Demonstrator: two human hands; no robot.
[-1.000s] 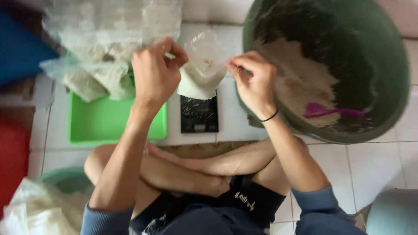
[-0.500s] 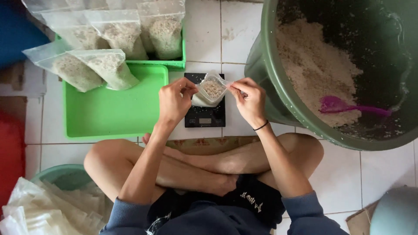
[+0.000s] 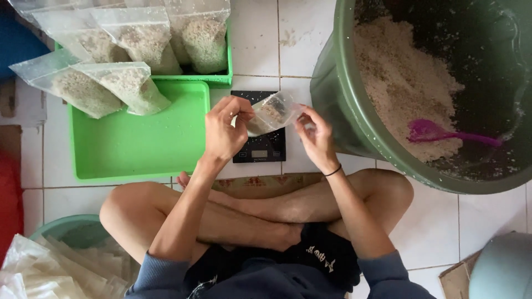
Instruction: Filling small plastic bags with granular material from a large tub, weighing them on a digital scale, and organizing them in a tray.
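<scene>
Both my hands hold a small clear plastic bag (image 3: 270, 112) with pale grain in it, over a black digital scale (image 3: 259, 147) on the tiled floor. My left hand (image 3: 224, 130) pinches the bag's left edge. My right hand (image 3: 317, 135) pinches its right edge, a black band on that wrist. The bag is tilted, partly filled.
A green tray (image 3: 138, 149) lies left of the scale, with filled grain bags (image 3: 100, 83) at its far side. A big green tub (image 3: 354, 116) of grain with a purple scoop (image 3: 438, 133) stands right. A basin (image 3: 66, 230) and empty bags (image 3: 39, 274) sit lower left. My crossed legs lie below.
The view has steadied and pulled back from the raised bag. My hands have come lower and closer together, with the bag now tilted over the scale.
</scene>
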